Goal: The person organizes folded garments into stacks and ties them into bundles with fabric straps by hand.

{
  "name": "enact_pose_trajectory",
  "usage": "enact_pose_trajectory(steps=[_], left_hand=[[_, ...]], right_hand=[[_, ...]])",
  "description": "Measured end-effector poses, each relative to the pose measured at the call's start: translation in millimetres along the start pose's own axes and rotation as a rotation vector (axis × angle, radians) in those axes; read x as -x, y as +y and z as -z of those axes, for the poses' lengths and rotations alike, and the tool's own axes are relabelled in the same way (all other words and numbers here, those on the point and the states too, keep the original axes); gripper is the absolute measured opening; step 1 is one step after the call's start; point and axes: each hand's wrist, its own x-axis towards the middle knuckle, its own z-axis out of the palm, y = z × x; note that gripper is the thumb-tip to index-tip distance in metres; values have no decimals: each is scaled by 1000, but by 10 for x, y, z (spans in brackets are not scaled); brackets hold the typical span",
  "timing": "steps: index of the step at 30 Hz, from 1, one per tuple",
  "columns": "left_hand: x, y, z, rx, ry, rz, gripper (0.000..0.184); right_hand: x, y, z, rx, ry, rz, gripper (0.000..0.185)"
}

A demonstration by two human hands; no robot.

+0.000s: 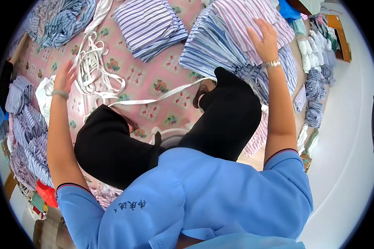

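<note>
My right hand (263, 41) has its fingers apart and is at a stack of folded pink-and-white striped cloth (236, 20); I cannot tell whether it presses on it. Beside and under that lie folded blue-striped pieces (214, 41). My left hand (64, 78) is also open, fingers spread, with nothing in it. It is close to a tangled heap of white cloth tape (93, 62) and a white cloth (45, 93). One length of the tape runs across the surface toward my right knee. A square stack of blue-and-white striped cloth (149, 25) lies between the hands.
Underneath is a pink flowered sheet (160, 87). Crumpled blue-grey striped cloth (66, 25) lies at the far left. Rolled and folded bundles line the left side (29, 116) and right side (315, 95). A red bag (47, 193) is at lower left. My bent legs occupy the middle.
</note>
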Motion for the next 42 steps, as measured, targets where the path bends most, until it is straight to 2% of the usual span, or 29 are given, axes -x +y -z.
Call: enact_pose_trajectory(steps=[2, 3, 5, 6, 8, 10, 12, 13, 15, 17, 18, 20, 22, 23, 24, 26, 27, 28, 29, 30, 31, 34, 36, 37, 38, 40, 41, 42], left_hand=[[-66, 138, -623, -97, -253, -42, 44], [29, 180, -970, -182, -364, -92, 44], [196, 221, -1668, -308, -545, -132, 44], [246, 201, -1986, -350, -617, -121, 45], [319, 126, -2600, -429, -680, -124, 47], [304, 70, -3164, -488, -770, -164, 49], [247, -46, -3646, -415, -730, -308, 55], [122, -148, -3891, -336, -736, -348, 58], [-18, -282, -4303, -251, -739, -375, 61], [-20, -348, -4604, -99, -714, -459, 80], [-6, -384, -4703, -97, -713, -448, 80], [121, -407, -4795, -264, -817, -499, 66], [397, -364, -4740, -666, -710, -744, 57], [518, -544, -4776, -685, -543, -923, 43], [739, -485, -4721, -754, -492, -905, 32], [843, -522, -4741, -712, -375, -990, 22], [863, -501, -4754, -707, -373, -989, 22], [877, -452, -4764, -670, -330, -1062, 20], [874, -426, -4778, -631, -285, -1131, 17], [872, -406, -4790, -623, -283, -1125, 17], [872, -392, -4801, -599, -325, -1154, 16], [827, -426, -4850, -548, -382, -1226, 14], [761, -488, -4906, -393, -635, -1071, 16], [737, -475, -4873, -425, -648, -1143, 23], [710, -463, -4841, -422, -647, -1146, 23], [628, -449, -4798, -186, -604, -899, 38], [565, -447, -4776, -211, -579, -832, 52], [529, -451, -4775, -205, -578, -829, 52]], right_hand=[[-112, 314, -42, 486, 153, -332, 54], [-160, 434, -11, 490, 161, -327, 54], [-251, 701, 61, 428, 113, -801, 69], [-253, 841, 81, 432, 119, -798, 69], [-206, 1193, 65, 444, 93, -922, 69], [-114, 1596, -30, 499, 101, -889, 64], [-79, 1768, -74, 442, -164, -691, 48], [-30, 1809, -142, 446, -166, -684, 48], [139, 1845, -292, 956, -479, -288, 37], [332, 2008, -369, 918, -453, -225, 36], [435, 2090, -387, 879, -415, -167, 36], [579, 2177, -393, 853, -369, -119, 33], [633, 2227, -353, 639, -246, -114, 33], [629, 2207, -260, 694, -333, -78, 34], [497, 1980, -177, 695, -329, -78, 34], [120, 1316, -39, 654, -332, -800, 35], [137, 1329, -5, 974, -228, -538, 45], [48, 1263, 36, 978, -229, -531, 45], [-122, 1138, 102, 568, -132, -631, 52], [-285, 1013, 143, 154, -39, -711, 59], [-443, 904, 94, 98, -77, -801, 71], [-830, 887, -169, 193, -180, -668, 68], [-1038, 887, -347, 352, -260, -578, 64], [-1088, 890, -381, 483, -308, -531, 63], [-1090, 919, -363, 485, -307, -529, 63], [-1117, 953, -303, -2, -361, -709, 62], [-1097, 876, -227, -141, -323, -763, 62], [-1039, 848, -180, -136, -327, -762, 62]])
